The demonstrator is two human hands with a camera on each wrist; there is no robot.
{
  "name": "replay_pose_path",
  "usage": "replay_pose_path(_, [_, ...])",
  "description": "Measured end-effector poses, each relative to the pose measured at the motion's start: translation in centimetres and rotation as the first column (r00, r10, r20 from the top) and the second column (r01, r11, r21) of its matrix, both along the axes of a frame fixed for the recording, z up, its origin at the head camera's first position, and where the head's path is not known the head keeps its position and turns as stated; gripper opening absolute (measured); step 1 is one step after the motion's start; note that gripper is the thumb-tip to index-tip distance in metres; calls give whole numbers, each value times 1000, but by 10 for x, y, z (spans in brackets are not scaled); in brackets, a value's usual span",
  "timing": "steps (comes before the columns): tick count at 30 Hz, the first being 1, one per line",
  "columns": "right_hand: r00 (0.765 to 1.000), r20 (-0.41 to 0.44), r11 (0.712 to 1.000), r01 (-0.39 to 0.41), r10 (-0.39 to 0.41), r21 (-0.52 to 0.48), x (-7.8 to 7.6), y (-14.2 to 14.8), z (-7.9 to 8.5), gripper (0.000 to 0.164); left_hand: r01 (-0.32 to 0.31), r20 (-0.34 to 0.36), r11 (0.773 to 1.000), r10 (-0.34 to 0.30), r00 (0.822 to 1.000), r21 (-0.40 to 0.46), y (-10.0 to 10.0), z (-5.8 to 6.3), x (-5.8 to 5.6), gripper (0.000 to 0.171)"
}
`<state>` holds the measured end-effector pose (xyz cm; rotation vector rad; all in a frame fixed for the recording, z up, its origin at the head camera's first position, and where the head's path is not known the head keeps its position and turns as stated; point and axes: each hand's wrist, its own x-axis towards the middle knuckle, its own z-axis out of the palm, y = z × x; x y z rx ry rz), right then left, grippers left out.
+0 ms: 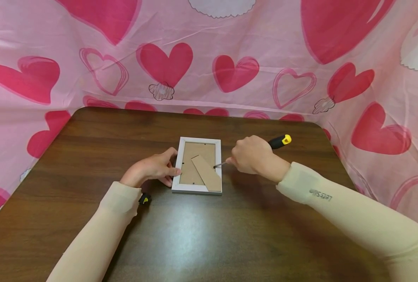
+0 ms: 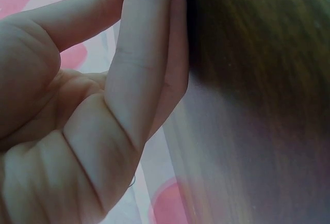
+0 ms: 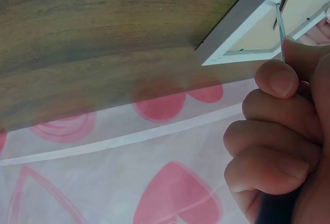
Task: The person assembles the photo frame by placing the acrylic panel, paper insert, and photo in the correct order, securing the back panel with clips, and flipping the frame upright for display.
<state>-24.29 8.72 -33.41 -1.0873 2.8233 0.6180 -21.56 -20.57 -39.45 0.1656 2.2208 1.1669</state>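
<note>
A white picture frame lies face down on the table, its brown backing board and slanted stand leg facing up. My left hand holds the frame's left side, thumb on the rim and fingers along the outer edge. In my right hand is a screwdriver with a black and yellow handle, gripped in curled fingers. Its thin metal shaft reaches over the right rim, and the tip meets a small dark tab at the backing's edge. The left wrist view shows mostly fingers, not the frame.
The dark wooden table runs back to a pink heart-patterned cloth hanging behind and at both sides. Beside my left wrist is a small black and yellow object, partly hidden by the sleeve.
</note>
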Motion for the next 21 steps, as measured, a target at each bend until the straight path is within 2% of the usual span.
replay_pose_path(5, [999,-35,999,-35,36,39,1,-5,3,51,-2,-6,1000,2,1000,13,0,-1,0,59])
replay_pose_path(9, [993,-68,992,-91,97,84,2,-10,7,48,-1,-14,999,1,1000,39,1,-2,0,58])
replay_pose_path(15, [970,-144,974,-178,198,138,4,-17,10,45,4,-19,999,-3,1000,38,1,-2,0,60])
replay_pose_path(21, [949,-210,962,-197,235,187,8,-26,12,38,2,-22,1000,-1,1000,26,1,-2,0,60])
